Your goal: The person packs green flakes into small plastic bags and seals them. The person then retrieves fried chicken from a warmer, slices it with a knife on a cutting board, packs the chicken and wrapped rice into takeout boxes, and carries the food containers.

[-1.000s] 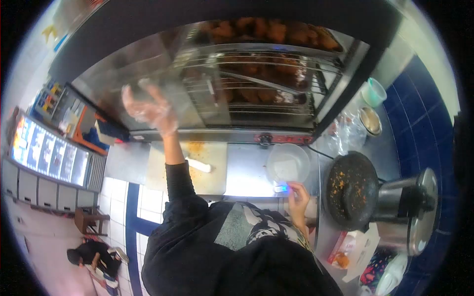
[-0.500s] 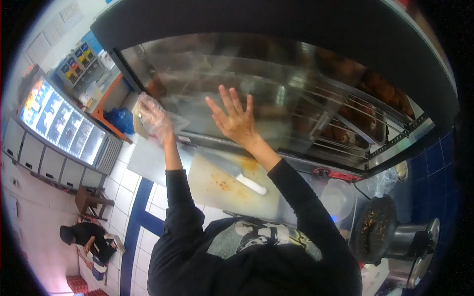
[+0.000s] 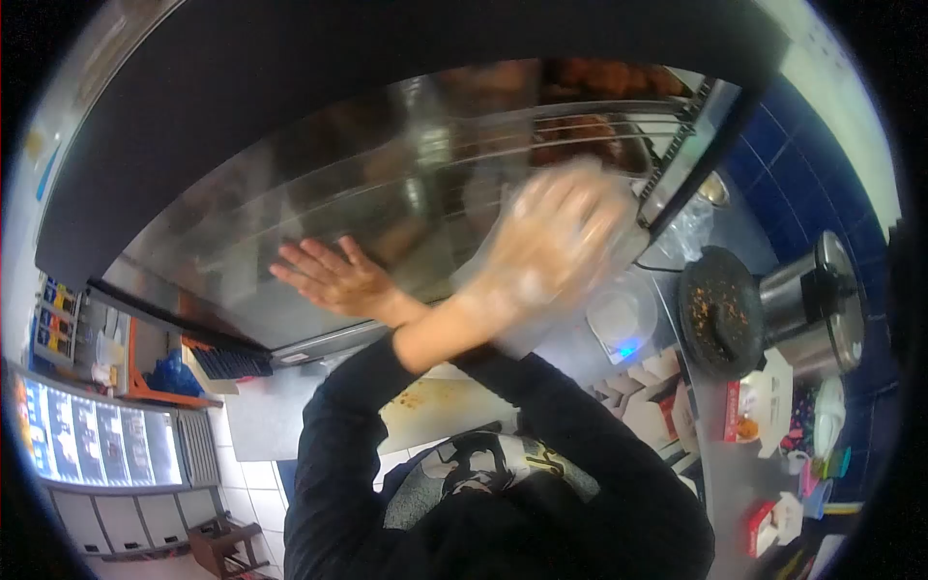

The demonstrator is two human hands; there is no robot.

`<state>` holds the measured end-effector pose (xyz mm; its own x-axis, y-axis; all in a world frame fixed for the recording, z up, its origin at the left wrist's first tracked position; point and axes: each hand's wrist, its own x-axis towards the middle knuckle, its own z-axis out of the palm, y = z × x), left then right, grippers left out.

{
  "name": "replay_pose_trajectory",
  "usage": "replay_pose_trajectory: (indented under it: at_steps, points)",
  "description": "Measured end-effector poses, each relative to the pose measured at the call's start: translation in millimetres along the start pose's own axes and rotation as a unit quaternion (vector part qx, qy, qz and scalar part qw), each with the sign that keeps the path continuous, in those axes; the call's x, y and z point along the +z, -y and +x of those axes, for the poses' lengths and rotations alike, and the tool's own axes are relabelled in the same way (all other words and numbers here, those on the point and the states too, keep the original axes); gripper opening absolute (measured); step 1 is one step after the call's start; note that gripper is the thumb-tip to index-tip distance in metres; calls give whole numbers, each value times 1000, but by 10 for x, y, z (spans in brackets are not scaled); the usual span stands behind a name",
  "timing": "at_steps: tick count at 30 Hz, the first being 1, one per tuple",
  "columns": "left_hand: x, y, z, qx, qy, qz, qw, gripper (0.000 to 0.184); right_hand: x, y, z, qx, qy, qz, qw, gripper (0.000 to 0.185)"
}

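Note:
My arms cross in front of a dark display cabinet (image 3: 411, 87) with sliding glass panels. My left hand (image 3: 551, 237), in a clear plastic glove, is on the right before the cabinet's racks; motion smears its fingers. On the left, my bare right hand (image 3: 338, 282) has its fingers spread, flat at the glass panel (image 3: 242, 251), and holds nothing. Browned meat (image 3: 580, 140) lies on the racks behind. Below my forearms shows part of a stained cutting board (image 3: 435, 406). No knife is visible on it.
A round clear container (image 3: 623, 309) stands on the steel counter. Right of it are a dark stone mortar (image 3: 720, 309), a steel pot (image 3: 831, 304) and open food boxes (image 3: 764, 401). A lit drinks fridge (image 3: 97, 435) and a wooden stool (image 3: 224, 546) are at the left.
The gloved left hand has swung from the left over to the right, crossing the right arm. My right hand has shifted left along the glass. The glass covers less of the racks at right than a second ago cannot be judged.

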<state>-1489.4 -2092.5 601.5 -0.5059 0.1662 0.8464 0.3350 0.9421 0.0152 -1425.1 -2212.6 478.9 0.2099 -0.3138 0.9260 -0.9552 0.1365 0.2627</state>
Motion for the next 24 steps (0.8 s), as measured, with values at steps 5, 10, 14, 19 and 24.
replay_pose_trajectory:
  at_steps: [5,10,14,19,24]
  points:
    - [534,109,1201,-316,149,62,935,39,-444,-57,-158,-18,149,147,978,56]
    - [977,474,1523,-283,124,195,931,32,-890,160,-1315,133,261,522,801,58]
    - [1139,740,1602,-238,221,289,901,29,-1468,74,-2134,132,316,429,836,43]
    - [1177,329,1656,-318,194,334,866,35,-1391,153,-2677,57,429,249,866,26]
    - [1393,692,1482,-239,-29,229,943,24,-1247,40,-2655,82,422,269,862,21]
